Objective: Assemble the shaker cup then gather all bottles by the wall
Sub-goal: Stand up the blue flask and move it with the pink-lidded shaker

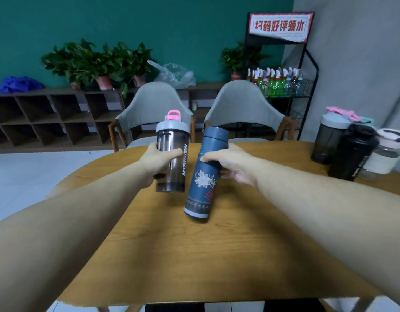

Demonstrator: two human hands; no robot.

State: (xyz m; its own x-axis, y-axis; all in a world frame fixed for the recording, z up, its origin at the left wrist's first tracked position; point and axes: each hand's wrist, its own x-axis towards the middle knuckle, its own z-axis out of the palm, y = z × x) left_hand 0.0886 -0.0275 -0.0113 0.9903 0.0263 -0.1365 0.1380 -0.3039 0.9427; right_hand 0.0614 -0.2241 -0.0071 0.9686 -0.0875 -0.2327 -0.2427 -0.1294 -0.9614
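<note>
Head view: two bottles in hand, both go to the wall

Head cam, table point(217, 255) as landmark. Left hand point(158, 163) wraps the shaker point(172, 158), lid on, upright above table centre. Right hand point(230, 165) grips the flask point(205, 172), tilted, just beside the shaker. Fingers closed round each. Best carry both w/ firm grip to the bottles point(350, 149) at table's right edge, set upright.

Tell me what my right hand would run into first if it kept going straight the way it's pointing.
The right hand, gripping the blue flask, points forward and leftward. First in that line looks to be the shaker cup in the left hand; the flask would likely touch it first, though depth is unclear.
</note>
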